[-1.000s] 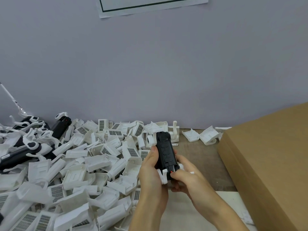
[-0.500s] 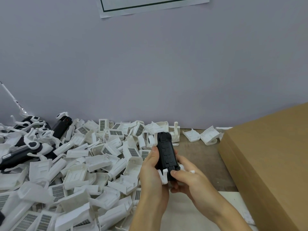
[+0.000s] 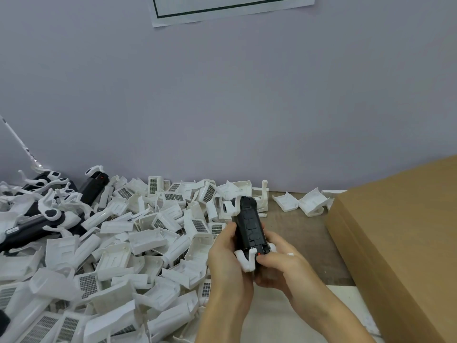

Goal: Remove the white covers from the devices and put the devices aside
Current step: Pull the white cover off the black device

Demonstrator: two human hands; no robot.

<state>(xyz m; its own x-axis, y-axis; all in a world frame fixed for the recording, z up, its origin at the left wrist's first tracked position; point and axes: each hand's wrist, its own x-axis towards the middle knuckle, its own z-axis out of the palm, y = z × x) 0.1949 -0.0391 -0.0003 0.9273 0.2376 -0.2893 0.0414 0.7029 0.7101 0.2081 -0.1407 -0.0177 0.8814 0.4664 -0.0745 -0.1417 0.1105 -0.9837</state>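
We see an evenly, softly lit scene, with no single light source we can place. The wall point(image 3: 222, 107) shows no glare, and shadows under the white covers point(image 3: 118, 243) are faint. Wide-angle distortion bends the cardboard box point(image 3: 400, 243) and the poster point(image 3: 230, 8) near the edges. Fine detail looks slightly soft throughout.

Black device point(image 3: 249, 226) gripped upright-tilted in both hands, white cover piece point(image 3: 244, 260) at its near end
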